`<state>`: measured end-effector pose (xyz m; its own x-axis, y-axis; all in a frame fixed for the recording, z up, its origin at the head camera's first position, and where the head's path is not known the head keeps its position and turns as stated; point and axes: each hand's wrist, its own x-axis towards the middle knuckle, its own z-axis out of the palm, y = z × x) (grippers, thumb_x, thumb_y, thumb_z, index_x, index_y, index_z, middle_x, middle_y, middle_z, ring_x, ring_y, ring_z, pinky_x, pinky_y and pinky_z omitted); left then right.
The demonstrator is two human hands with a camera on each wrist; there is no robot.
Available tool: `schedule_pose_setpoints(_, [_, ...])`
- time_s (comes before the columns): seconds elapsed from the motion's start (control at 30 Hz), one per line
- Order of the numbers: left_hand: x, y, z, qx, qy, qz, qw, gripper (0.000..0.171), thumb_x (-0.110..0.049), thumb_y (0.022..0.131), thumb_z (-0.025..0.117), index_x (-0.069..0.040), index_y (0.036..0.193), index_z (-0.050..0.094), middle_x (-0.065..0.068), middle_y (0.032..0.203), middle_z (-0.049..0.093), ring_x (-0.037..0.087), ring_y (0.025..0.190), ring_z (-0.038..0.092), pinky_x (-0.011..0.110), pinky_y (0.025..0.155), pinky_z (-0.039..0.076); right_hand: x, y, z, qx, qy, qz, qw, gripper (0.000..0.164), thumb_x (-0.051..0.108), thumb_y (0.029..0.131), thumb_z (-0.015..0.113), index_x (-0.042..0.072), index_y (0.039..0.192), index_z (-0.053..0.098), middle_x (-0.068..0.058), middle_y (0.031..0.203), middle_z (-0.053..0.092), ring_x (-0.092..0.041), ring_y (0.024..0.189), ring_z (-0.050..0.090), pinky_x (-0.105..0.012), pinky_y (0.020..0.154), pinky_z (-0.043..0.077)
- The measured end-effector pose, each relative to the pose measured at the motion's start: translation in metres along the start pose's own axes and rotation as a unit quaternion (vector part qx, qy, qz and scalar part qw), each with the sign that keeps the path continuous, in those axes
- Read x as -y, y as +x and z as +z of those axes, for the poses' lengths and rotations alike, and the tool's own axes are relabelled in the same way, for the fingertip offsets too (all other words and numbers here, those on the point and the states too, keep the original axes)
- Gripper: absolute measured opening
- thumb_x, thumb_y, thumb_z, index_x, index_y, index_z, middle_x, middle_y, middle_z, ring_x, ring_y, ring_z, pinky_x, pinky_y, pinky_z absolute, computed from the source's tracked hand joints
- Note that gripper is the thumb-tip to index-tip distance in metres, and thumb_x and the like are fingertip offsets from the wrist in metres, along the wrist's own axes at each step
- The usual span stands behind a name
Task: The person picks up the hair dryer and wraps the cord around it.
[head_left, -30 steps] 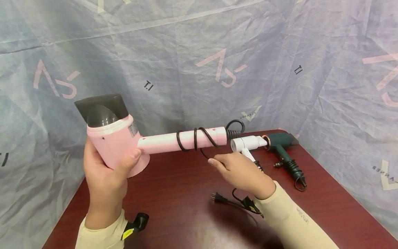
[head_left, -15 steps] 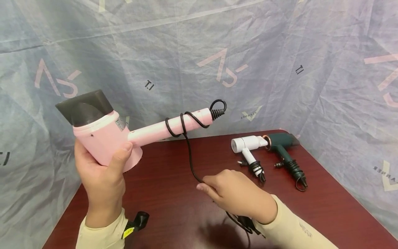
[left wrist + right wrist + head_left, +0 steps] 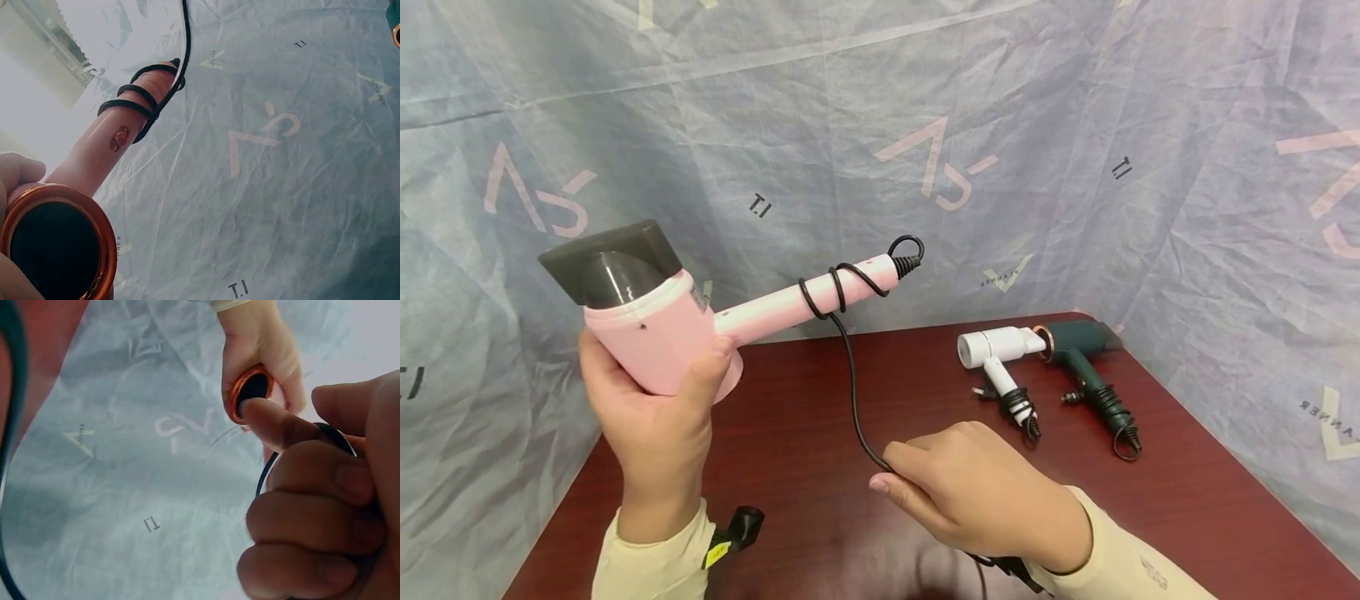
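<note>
My left hand (image 3: 655, 425) grips the pink hair dryer (image 3: 643, 346) by its body, above the table. A dark nozzle (image 3: 617, 267) tops it, and its handle slants up to the right. Several turns of black cord (image 3: 853, 392) wrap the handle, then a length hangs down to my right hand (image 3: 977, 492). That hand holds the cord in curled fingers, low over the table. In the left wrist view the cord-wrapped handle (image 3: 94, 147) and the copper-rimmed round end (image 3: 100, 231) show. The right wrist view has the curled fingers (image 3: 294, 525) around the cord.
A white hair dryer (image 3: 992, 346) and a dark green one (image 3: 1078, 342) lie at the right back of the red-brown table (image 3: 775, 433), cords wound on their handles. A grey printed cloth (image 3: 820, 167) hangs behind and along the sides.
My right hand has pulled the cord down towards me, drawing out a longer free length. The pink hair dryer has moved up and left, its handle tilting upward.
</note>
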<state>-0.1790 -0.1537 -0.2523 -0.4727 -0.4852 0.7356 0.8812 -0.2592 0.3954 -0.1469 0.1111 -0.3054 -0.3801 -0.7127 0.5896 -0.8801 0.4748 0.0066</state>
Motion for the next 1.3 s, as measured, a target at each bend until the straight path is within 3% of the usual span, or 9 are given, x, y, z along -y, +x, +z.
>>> schedule_pose_setpoints(0.13, [0.002,-0.002,-0.001,0.004,0.024,0.009,0.9997,0.079,0.022,0.060,0.078,0.009,0.133,0.050,0.032,0.118,0.063,0.036,0.099,0.064,0.030,0.071,0.061,0.001,0.002,-0.004,-0.020,-0.001,-0.022,1.000,0.028,0.027,0.107,0.054,0.020,0.081,0.045,0.016,0.064,0.031,0.005,0.056,0.020,-0.010,0.053,0.015])
schedule_pose_setpoints(0.23, [0.003,-0.004,-0.002,0.015,0.092,0.032,0.9951,0.081,0.019,0.059,0.082,0.009,0.134,0.052,0.027,0.122,0.062,0.034,0.104,0.061,0.030,0.084,0.057,0.001,0.002,-0.008,-0.036,0.000,-0.031,0.999,0.018,0.023,0.107,0.051,0.018,0.091,0.053,0.016,0.068,0.037,0.005,0.057,0.027,-0.009,0.054,0.022])
schedule_pose_setpoints(0.3, [0.003,-0.004,-0.002,0.026,0.145,0.052,0.9877,0.083,0.015,0.057,0.084,0.010,0.135,0.054,0.024,0.125,0.061,0.033,0.110,0.059,0.032,0.096,0.051,0.000,0.002,-0.011,-0.055,0.002,-0.041,0.998,0.015,0.022,0.108,0.050,0.015,0.096,0.058,0.015,0.070,0.042,0.005,0.057,0.032,-0.009,0.054,0.028])
schedule_pose_setpoints(0.4, [0.001,-0.005,-0.003,0.048,0.231,0.071,0.9692,0.086,0.009,0.058,0.088,0.007,0.138,0.056,0.020,0.130,0.062,0.031,0.117,0.057,0.033,0.103,0.046,-0.003,0.004,-0.015,-0.094,-0.001,-0.059,0.994,0.019,0.022,0.109,0.049,0.011,0.102,0.063,0.013,0.074,0.049,0.003,0.059,0.040,-0.010,0.055,0.037])
schedule_pose_setpoints(0.53, [-0.001,-0.008,-0.003,0.085,0.284,0.070,0.9524,0.086,0.006,0.060,0.088,0.004,0.140,0.058,0.016,0.132,0.063,0.025,0.119,0.057,0.030,0.105,0.044,-0.009,0.007,-0.023,-0.149,0.003,-0.065,0.987,0.021,0.020,0.109,0.051,0.009,0.103,0.066,0.010,0.078,0.055,0.000,0.062,0.046,-0.014,0.057,0.043])
schedule_pose_setpoints(0.7, [-0.001,-0.010,-0.005,0.142,0.296,0.065,0.9424,0.086,0.005,0.057,0.089,0.004,0.138,0.060,0.013,0.130,0.067,0.018,0.116,0.061,0.027,0.104,0.046,-0.017,0.008,-0.032,-0.192,0.008,-0.042,0.980,0.022,0.023,0.109,0.055,0.008,0.101,0.069,0.009,0.076,0.055,0.001,0.062,0.044,-0.014,0.056,0.040])
schedule_pose_setpoints(0.97, [0.014,-0.012,-0.013,0.253,0.279,0.161,0.9122,0.072,-0.031,0.071,0.088,0.009,0.127,0.066,0.023,0.115,0.070,0.016,0.112,0.066,0.026,0.103,0.049,-0.032,0.004,-0.041,-0.228,0.026,-0.023,0.973,0.018,0.021,0.106,0.061,0.007,0.102,0.073,0.007,0.076,0.056,-0.001,0.067,0.047,-0.014,0.061,0.039])
schedule_pose_setpoints(1.2, [0.019,-0.014,-0.016,0.335,0.236,0.173,0.8957,0.074,-0.012,0.057,0.086,0.010,0.125,0.066,0.023,0.113,0.069,0.018,0.110,0.065,0.025,0.101,0.050,-0.042,0.005,-0.043,-0.249,0.006,-0.003,0.969,0.023,0.025,0.107,0.059,0.009,0.098,0.073,0.006,0.079,0.062,-0.001,0.066,0.047,-0.016,0.062,0.040])
schedule_pose_setpoints(1.3, [0.018,-0.015,-0.015,0.341,0.226,0.173,0.8958,0.074,-0.012,0.059,0.086,0.011,0.125,0.065,0.023,0.113,0.069,0.020,0.110,0.065,0.026,0.101,0.050,-0.047,0.004,-0.041,-0.247,-0.002,0.012,0.969,0.025,0.026,0.107,0.057,0.010,0.098,0.072,0.006,0.083,0.065,-0.001,0.068,0.049,-0.017,0.065,0.041])
